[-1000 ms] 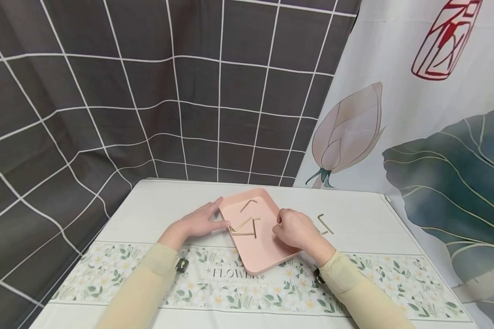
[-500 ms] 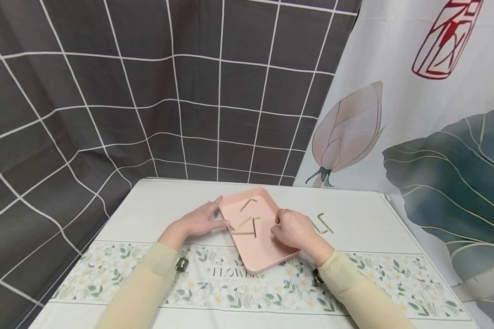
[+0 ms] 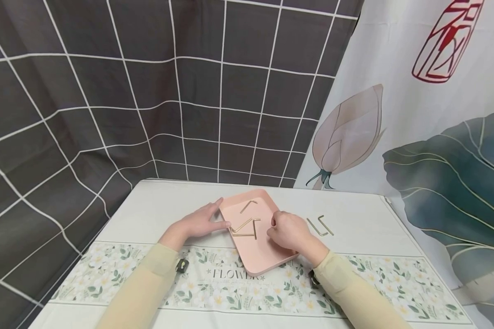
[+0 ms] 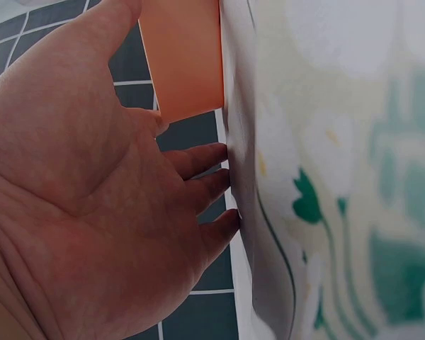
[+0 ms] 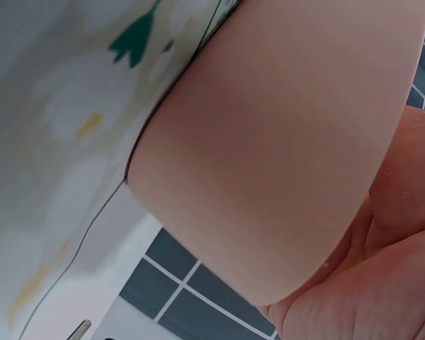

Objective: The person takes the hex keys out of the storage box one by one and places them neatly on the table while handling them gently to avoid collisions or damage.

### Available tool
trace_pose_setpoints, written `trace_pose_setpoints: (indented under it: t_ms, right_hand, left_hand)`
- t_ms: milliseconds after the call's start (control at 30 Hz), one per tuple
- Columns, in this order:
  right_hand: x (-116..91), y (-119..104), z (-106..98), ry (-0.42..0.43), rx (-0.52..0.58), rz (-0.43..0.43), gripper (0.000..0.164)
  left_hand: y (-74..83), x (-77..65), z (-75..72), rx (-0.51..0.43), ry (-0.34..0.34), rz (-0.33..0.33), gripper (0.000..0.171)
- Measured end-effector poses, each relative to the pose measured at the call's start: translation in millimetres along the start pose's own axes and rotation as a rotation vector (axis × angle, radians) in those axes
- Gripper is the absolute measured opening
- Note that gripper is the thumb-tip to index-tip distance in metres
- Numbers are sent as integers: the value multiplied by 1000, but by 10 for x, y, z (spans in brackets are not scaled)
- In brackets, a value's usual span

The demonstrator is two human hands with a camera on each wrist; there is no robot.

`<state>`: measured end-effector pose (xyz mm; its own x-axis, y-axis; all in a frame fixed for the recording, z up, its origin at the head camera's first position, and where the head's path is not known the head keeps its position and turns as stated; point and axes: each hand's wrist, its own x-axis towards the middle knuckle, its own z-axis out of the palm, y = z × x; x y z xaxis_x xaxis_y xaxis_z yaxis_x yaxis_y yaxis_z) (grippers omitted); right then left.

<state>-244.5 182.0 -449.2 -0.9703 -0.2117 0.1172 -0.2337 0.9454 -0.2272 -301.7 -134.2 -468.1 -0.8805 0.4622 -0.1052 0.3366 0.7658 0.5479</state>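
Four bent gold rods (image 3: pixel 255 230) lie in the pink tray (image 3: pixel 263 250), low in the centre of the frame. I see the left hand (image 3: pixel 198 221) spread loosely at its left edge, thumb and forefinger touching it. The right hand (image 3: pixel 289 232) curls over the right wall; whether it grips anything, I can't tell. Two more rods (image 3: pixel 326 226) rest right of centre.

1 tray (image 3: pixel 263 257); approx. 4 bent rods (image 3: pixel 255 230) in, 2 out.
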Motion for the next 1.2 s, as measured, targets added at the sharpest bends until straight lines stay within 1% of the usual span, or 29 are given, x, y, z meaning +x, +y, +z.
trace_pose_setpoints:
  t_ms: [333, 700, 900, 1033, 1200]
  right_hand:
    - [32, -51, 59, -20, 18, 0, 13]
    - [45, -75, 87, -31, -13, 3, 12]
    - [48, -79, 91, -31, -11, -2, 14]
    - [43, -81, 95, -36, -13, 0, 14]
    - [30, -83, 104, -34, -5, 4, 15]
  left_hand:
    - [-19, 21, 7, 15, 2, 8, 107]
    - [-23, 23, 2, 22, 0, -1, 107]
    - [-20, 23, 2, 28, -1, 2, 106]
    - [-28, 26, 13, 25, 2, 5, 108]
    - [-16, 10, 23, 8, 0, -11, 107]
